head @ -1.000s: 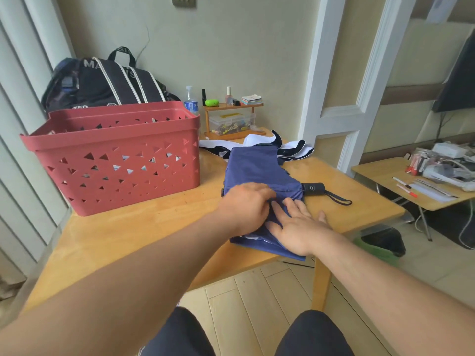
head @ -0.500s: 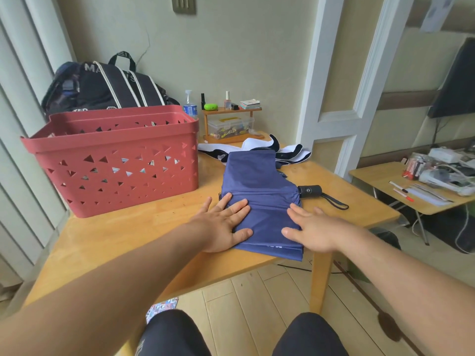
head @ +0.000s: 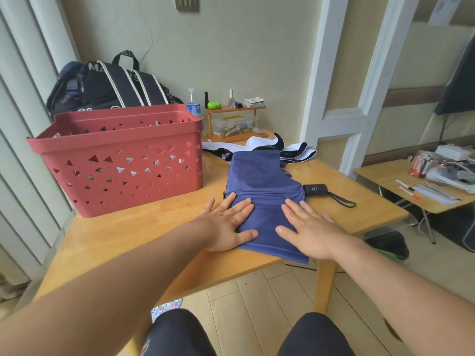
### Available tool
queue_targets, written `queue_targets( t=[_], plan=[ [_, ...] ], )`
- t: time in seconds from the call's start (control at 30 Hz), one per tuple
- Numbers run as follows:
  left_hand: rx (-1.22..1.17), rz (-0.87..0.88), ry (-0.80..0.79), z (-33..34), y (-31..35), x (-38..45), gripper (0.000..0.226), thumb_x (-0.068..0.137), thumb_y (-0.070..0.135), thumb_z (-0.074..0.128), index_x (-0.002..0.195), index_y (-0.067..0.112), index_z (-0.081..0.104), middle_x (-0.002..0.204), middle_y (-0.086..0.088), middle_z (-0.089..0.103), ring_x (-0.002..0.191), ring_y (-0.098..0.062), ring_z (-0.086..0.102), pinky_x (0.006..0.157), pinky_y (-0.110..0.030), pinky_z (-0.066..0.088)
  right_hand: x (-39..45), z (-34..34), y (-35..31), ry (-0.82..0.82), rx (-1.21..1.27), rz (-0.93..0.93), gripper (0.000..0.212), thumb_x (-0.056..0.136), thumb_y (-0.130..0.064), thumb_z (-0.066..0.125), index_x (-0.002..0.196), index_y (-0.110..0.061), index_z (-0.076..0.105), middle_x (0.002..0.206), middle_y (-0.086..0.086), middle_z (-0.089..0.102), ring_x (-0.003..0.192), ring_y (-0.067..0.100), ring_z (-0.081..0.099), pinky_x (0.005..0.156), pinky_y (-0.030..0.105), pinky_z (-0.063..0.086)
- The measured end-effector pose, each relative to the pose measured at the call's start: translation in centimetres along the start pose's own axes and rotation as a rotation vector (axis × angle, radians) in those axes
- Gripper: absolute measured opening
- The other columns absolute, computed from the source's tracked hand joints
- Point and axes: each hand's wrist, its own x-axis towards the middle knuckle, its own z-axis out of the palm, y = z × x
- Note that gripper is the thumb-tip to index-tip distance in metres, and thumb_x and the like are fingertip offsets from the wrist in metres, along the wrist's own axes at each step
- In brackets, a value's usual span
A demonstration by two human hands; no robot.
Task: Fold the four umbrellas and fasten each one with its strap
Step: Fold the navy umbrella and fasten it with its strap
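The blue umbrella (head: pixel 262 186) lies flattened on the tabletop (head: pixel 154 227), its canopy spread in broad folds directly under and beyond both hands. The left hand (head: pixel 228 224) rests with straight fingers on the near-left corner of the cloth; the right hand (head: pixel 308 227) lies flat, fingers spread, on the near-right part, neither gripping anything. The fabric looks thin, light and slippery, likely to spring out of its pleats once pressure lifts, so it probably wants pinning with one palm while the other rolls it around the stiff shaft. The black handle (head: pixel 315 189) pokes out just beyond the right hand's fingertips, its wrist loop (head: pixel 341 200) trailing rightward; that hard end seems the surest place to take hold. I cannot make out the fastening strap. A black-and-white umbrella (head: pixel 270 147) sits beyond the blue one, well past the hands. The red basket (head: pixel 120 160) stands to the left of the left hand.
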Motion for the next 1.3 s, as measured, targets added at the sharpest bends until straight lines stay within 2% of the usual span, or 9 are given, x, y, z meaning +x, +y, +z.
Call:
queue_targets(
  t=[0.1,0.17,0.23,0.27,0.37,0.57,0.93,1.13,1.3],
  plan=[
    [-0.021,0.024,0.006,-1.1,-0.4,0.0,0.086,0.095,0.083,0.022,0.165,0.040,0.001,0.171,0.023,-0.009,0.158,-0.011,-0.017,0.128,-0.056,0.000,0.2,0.1,-0.3,0.017,-0.019,0.015,0.074,0.099,-0.075,0.010,0.163,-0.043,-0.008,0.167,-0.023,-0.023,0.157,0.010,-0.017,0.127,0.055,-0.002],
    [-0.087,0.022,0.117,-2.2,-0.9,0.4,0.072,0.096,0.080,0.029,0.156,0.041,0.040,0.168,0.017,0.029,0.158,-0.015,0.021,0.124,-0.049,0.028,0.2,0.3,-0.4,0.020,-0.020,0.005,0.067,0.099,-0.075,0.009,0.159,-0.053,-0.010,0.167,-0.023,-0.023,0.158,0.011,-0.018,0.127,0.056,-0.002],
    [-0.154,-0.042,0.316,-3.7,-1.5,1.2,0.059,0.099,0.073,0.035,0.116,0.031,0.073,0.123,0.006,0.073,0.119,-0.023,0.065,0.096,-0.041,0.054,0.1,0.5,-0.2,0.025,-0.013,-0.011,0.059,0.099,-0.074,0.008,0.154,-0.063,-0.011,0.167,-0.023,-0.023,0.158,0.012,-0.018,0.126,0.057,-0.003],
    [-0.204,-0.080,0.416,-4.4,-1.7,1.9,0.053,0.100,0.066,0.042,0.103,0.025,0.076,0.101,0.002,0.077,0.101,-0.024,0.069,0.086,-0.040,0.057,0.1,0.5,-0.1,0.027,-0.007,-0.017,0.056,0.099,-0.074,0.008,0.151,-0.067,-0.011,0.167,-0.023,-0.023,0.158,0.013,-0.018,0.126,0.057,-0.003],
    [-0.418,-0.216,0.664,-6.4,-1.8,4.4,0.025,0.096,0.034,0.060,0.115,0.025,0.074,0.106,0.001,0.071,0.103,-0.025,0.066,0.091,-0.034,0.054,0.2,0.5,0.0,0.030,0.000,-0.025,0.053,0.099,-0.075,0.008,0.148,-0.071,-0.011,0.167,-0.023,-0.023,0.158,0.014,-0.018,0.126,0.058,-0.004],
    [-0.996,-0.428,0.596,-8.0,-2.0,8.8,0.061,0.092,0.031,0.067,0.149,0.028,0.046,0.129,-0.007,0.063,0.111,-0.031,0.065,0.095,-0.045,0.057,0.3,0.6,0.1,0.031,0.000,-0.027,0.054,0.098,-0.075,0.008,0.150,-0.070,-0.010,0.167,-0.022,-0.023,0.158,0.014,-0.019,0.125,0.059,-0.004],
    [-1.319,-0.293,0.769,-8.7,-1.1,7.3,0.050,0.092,0.034,0.079,0.136,0.040,0.057,0.110,-0.003,0.069,0.103,-0.021,0.069,0.096,-0.043,0.058,0.0,0.5,0.0,0.038,0.015,-0.040,0.055,0.099,-0.074,0.009,0.151,-0.069,-0.009,0.167,-0.023,-0.023,0.158,0.013,-0.019,0.125,0.058,-0.005],
    [-1.382,-0.161,0.769,-8.6,-0.3,4.0,0.031,0.093,0.018,0.078,0.121,0.025,0.071,0.109,-0.005,0.075,0.107,-0.023,0.073,0.091,-0.034,0.059,-0.2,0.0,0.0,0.026,0.041,-0.039,0.058,0.100,-0.075,0.014,0.153,-0.066,-0.007,0.168,-0.023,-0.021,0.157,0.012,-0.019,0.125,0.056,-0.006],
    [-1.278,-0.186,0.784,-7.1,-0.2,2.0,0.009,0.089,0.019,0.080,0.094,0.027,0.078,0.087,0.001,0.078,0.079,-0.012,0.071,0.082,-0.036,0.061,-0.1,0.0,0.0,0.037,0.054,-0.037,0.063,0.100,-0.074,0.017,0.156,-0.060,-0.008,0.169,-0.021,-0.020,0.157,0.012,-0.018,0.126,0.055,-0.005]
  ],
)
